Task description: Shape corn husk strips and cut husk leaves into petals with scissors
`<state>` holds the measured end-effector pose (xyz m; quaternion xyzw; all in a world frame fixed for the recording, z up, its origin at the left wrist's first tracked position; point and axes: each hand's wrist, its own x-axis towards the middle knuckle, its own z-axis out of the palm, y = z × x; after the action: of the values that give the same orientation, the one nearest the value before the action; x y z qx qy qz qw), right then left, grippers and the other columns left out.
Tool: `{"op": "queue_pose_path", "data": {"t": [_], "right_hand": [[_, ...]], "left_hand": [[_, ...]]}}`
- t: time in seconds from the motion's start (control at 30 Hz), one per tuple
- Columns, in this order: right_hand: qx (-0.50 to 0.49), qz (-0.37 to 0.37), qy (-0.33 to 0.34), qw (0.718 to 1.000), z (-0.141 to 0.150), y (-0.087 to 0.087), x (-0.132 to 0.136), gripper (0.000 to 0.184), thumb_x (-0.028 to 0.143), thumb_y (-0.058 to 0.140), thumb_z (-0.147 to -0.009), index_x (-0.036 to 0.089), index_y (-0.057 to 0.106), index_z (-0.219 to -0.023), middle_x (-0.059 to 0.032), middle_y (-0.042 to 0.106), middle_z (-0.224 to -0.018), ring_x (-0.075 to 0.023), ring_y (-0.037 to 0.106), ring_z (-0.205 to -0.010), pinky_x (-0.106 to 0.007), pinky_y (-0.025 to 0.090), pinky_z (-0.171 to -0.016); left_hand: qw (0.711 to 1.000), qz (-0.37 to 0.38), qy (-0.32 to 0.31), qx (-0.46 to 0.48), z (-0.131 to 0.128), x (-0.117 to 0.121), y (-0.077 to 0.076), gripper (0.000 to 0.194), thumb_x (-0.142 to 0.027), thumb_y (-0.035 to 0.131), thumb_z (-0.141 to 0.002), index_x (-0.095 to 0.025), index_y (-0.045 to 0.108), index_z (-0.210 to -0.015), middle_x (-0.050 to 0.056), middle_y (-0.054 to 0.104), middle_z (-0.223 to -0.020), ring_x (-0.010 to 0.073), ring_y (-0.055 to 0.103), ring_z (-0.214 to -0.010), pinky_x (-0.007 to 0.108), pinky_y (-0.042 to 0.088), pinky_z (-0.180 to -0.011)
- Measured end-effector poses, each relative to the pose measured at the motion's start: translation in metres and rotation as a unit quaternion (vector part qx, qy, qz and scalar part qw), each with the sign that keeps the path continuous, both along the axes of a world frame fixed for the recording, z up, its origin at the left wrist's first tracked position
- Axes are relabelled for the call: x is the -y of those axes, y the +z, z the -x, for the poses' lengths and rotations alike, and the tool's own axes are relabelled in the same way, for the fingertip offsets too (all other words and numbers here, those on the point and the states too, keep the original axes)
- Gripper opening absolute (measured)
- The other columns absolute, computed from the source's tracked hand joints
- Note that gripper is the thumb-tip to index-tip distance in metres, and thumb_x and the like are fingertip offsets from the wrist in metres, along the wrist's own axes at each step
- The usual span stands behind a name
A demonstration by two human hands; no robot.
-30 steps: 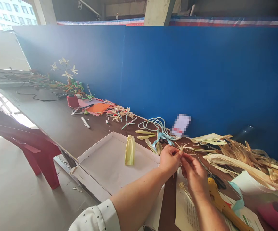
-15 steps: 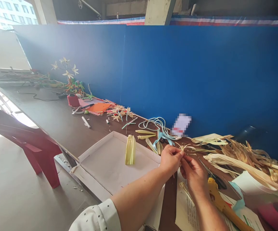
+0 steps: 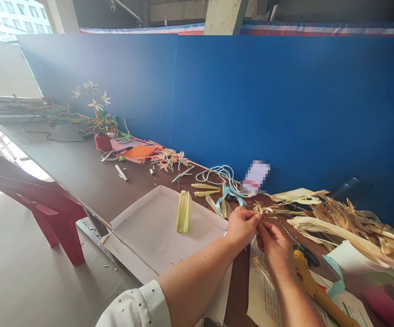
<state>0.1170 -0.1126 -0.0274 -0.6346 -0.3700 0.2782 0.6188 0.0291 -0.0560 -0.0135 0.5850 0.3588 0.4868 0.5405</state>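
Note:
Both of my hands meet over the brown table's near right part. My left hand [image 3: 240, 227] pinches a small pale corn-husk flower [image 3: 262, 209] at its base. My right hand [image 3: 276, 247] is closed just below it, fingers pinched at the same stem; what those fingers grip is too small to make out. A folded yellow-green husk piece [image 3: 184, 217] lies on the flat white cardboard tray [image 3: 142, 236] to the left of my hands.
A yellow glue gun [image 3: 311, 286] and printed paper [image 3: 268, 299] lie under my right wrist. A dried husk pile [image 3: 350, 227] fills the right. Blue and white cords [image 3: 222, 179], finished flowers [image 3: 93, 97] and a blue partition [image 3: 285, 104] stand behind. A red chair [image 3: 47, 204] is left.
My hands have kept their pinch on the little husk flower, with only small finger movements; the view shifted slightly.

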Motion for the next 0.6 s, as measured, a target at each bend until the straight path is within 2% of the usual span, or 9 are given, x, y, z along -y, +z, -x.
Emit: {"op": "queue_pose_path", "data": {"t": [0.13,0.3,0.47,0.6], "right_hand": [[-0.004,-0.002,0.0,1.0,-0.0008,0.0004,-0.0001,0.04,0.054,0.071,-0.066,0.02,0.065,-0.087,0.0049,0.048,-0.053,-0.0089,0.037,-0.044,-0.021,0.027,-0.04],[0.007,0.004,-0.01,1.0,-0.005,-0.003,-0.0007,0.039,0.054,0.07,-0.068,0.022,0.065,-0.09,0.0057,0.046,-0.051,-0.0096,0.036,-0.045,-0.021,0.025,-0.04],[0.014,0.0,-0.002,1.0,-0.0075,-0.007,-0.0024,0.037,0.053,0.07,-0.069,0.022,0.065,-0.089,0.0058,0.046,-0.05,-0.0094,0.036,-0.045,-0.022,0.026,-0.041],[0.026,-0.005,-0.005,1.0,-0.0072,-0.0087,-0.0037,0.039,0.054,0.069,-0.069,0.02,0.065,-0.088,0.0052,0.046,-0.05,-0.0091,0.036,-0.044,-0.022,0.026,-0.04]], "left_hand": [[0.998,-0.037,-0.014,-0.043,0.002,0.0025,0.0003,0.027,-0.035,0.051,-0.084,-0.02,0.073,-0.076,0.001,0.051,-0.074,0.014,0.052,-0.079,0.027,0.041,-0.079],[0.998,-0.057,0.001,-0.033,0.0013,0.0028,-0.0014,0.029,-0.036,0.049,-0.086,-0.021,0.074,-0.081,0.002,0.051,-0.075,0.0147,0.051,-0.08,0.027,0.041,-0.078],[0.998,-0.044,0.004,-0.035,0.0034,0.0029,0.0024,0.025,-0.035,0.054,-0.083,-0.02,0.074,-0.081,0.002,0.052,-0.071,0.0152,0.053,-0.082,0.027,0.041,-0.079],[1.0,-0.017,0.013,-0.02,0.0033,0.0025,0.0039,0.017,-0.032,0.064,-0.077,-0.019,0.074,-0.082,0.002,0.054,-0.076,0.0133,0.054,-0.08,0.026,0.042,-0.078]]}}
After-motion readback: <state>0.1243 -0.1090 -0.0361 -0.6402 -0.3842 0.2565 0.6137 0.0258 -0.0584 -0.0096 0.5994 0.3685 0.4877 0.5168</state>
